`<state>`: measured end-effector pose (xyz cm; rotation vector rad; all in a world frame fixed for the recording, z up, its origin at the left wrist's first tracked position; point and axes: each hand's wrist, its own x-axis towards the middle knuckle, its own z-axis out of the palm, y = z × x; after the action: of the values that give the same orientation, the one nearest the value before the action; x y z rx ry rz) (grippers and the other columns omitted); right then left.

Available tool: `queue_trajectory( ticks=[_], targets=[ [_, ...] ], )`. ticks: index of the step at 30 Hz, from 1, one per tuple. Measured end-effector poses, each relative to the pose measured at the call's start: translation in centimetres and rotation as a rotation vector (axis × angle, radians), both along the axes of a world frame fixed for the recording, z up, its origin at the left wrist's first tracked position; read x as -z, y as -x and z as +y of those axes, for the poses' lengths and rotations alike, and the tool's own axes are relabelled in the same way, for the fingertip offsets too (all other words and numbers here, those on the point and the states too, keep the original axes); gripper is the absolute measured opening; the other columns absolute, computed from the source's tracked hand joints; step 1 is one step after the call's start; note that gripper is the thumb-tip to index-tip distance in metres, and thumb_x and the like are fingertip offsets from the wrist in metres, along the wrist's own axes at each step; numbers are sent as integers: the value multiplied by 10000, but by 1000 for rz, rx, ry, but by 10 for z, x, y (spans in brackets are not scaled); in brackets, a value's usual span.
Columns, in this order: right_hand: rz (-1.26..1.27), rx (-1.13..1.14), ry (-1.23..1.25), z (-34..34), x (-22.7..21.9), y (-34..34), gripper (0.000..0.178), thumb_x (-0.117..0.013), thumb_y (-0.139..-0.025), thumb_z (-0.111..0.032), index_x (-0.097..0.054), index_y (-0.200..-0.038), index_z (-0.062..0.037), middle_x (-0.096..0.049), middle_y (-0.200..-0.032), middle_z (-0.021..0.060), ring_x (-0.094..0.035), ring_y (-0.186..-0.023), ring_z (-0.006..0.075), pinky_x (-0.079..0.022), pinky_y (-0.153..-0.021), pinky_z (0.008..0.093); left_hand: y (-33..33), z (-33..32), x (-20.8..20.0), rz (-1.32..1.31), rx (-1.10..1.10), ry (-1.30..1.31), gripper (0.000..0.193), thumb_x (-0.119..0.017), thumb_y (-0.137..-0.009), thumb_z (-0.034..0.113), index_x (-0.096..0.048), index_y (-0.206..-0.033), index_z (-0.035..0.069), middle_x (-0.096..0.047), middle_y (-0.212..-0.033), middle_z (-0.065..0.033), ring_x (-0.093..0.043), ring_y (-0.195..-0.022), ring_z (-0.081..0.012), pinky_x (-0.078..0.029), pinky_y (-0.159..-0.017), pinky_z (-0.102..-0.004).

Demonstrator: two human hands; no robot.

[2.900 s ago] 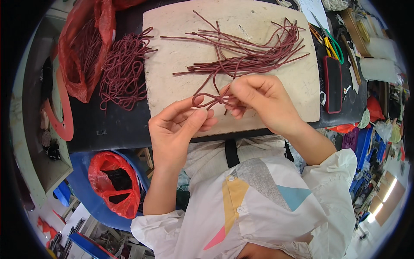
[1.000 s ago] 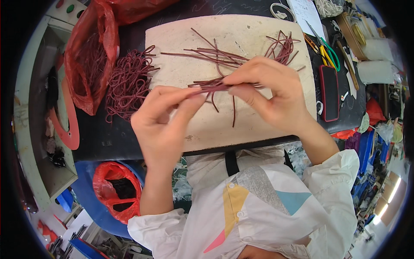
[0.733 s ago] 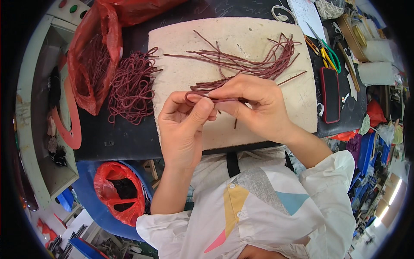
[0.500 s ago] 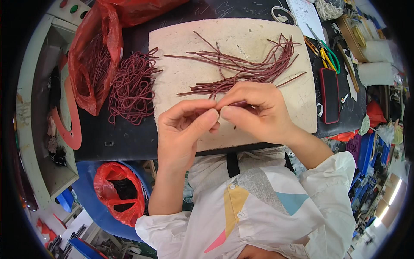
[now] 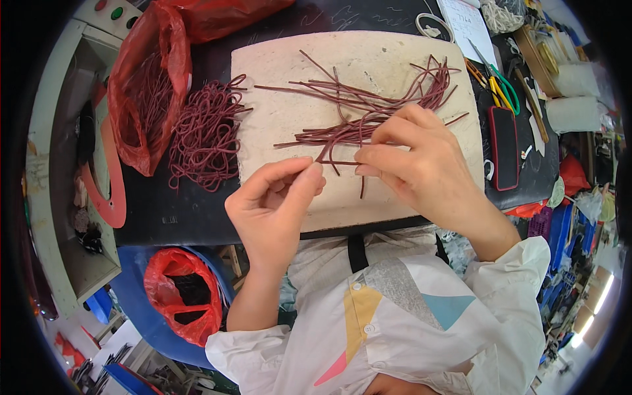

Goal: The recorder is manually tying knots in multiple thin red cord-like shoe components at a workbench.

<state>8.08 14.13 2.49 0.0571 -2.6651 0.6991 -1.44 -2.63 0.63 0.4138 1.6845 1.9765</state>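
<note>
A thin dark red cord (image 5: 341,162) spans the short gap between my hands over the pale board (image 5: 276,197). My left hand (image 5: 273,201) is closed, with thumb and forefinger pinching one end of the cord. On the other side, the fingertips of my right hand (image 5: 424,164) pinch the cord too. Just beyond my hands lies a loose bundle of cut dark red cords (image 5: 349,97), some partly hidden by my right hand. To the left of the board sits a tangled heap of looped cords (image 5: 205,135).
An open red plastic bag (image 5: 148,99) with more cords stands at the far left. Right of the board lie a phone (image 5: 504,148), green-handled scissors (image 5: 507,89) and yellow-handled pliers (image 5: 498,92). A red-lined blue bin (image 5: 184,296) is below the table edge.
My hands were close together, fingertips touching; now they are apart, the right one shifted right and slightly away. A stretch of cord shows between them.
</note>
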Motion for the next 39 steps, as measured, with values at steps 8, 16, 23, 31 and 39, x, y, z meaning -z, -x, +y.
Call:
queue_trajectory(
  ticks=[8,16,23,31,39],
  targets=[
    [-286,68,1694,-11,-5,9,148,-668,-745,-50,-543,-812,-7,-600,-745,45,-574,-631,84,-476,-579,199,-12,9,16,17,12,-136,141,-597,-764,-50,-596,-905,-51,-629,-804,-125,-610,-661,-150,-494,-611,-250],
    [-205,160,1425,-21,20,6,211,-701,-679,-27,-521,-788,-40,-578,-754,23,-575,-703,95,-469,-625,212,-15,5,12,-58,4,-147,142,-613,-756,-46,-593,-889,-90,-624,-791,-129,-607,-654,-157,-506,-601,-255],
    [-95,4,740,-11,-4,16,388,-695,-671,-140,-567,-1011,-3,-626,-808,63,-605,-745,156,-462,-678,265,-12,-7,15,-89,394,169,74,-650,-732,-10,-620,-776,-61,-612,-757,-53,-543,-658,-62,-443,-583,-189],
    [-56,49,1003,-8,2,30,142,-586,-781,-37,-615,-908,20,-618,-819,62,-581,-756,119,-458,-657,233,-11,-14,3,-384,411,-6,99,-609,-750,-36,-582,-845,-39,-599,-807,-92,-568,-651,-106,-461,-542,-202],
    [496,45,-66,-41,46,2,170,-663,-605,-74,-616,-768,-74,-571,-745,3,-531,-684,155,-382,-603,267,-9,-4,17,-216,-36,-215,97,-556,-839,39,-575,-921,-7,-581,-858,-64,-493,-641,-87,-408,-581,-183]
  ],
)
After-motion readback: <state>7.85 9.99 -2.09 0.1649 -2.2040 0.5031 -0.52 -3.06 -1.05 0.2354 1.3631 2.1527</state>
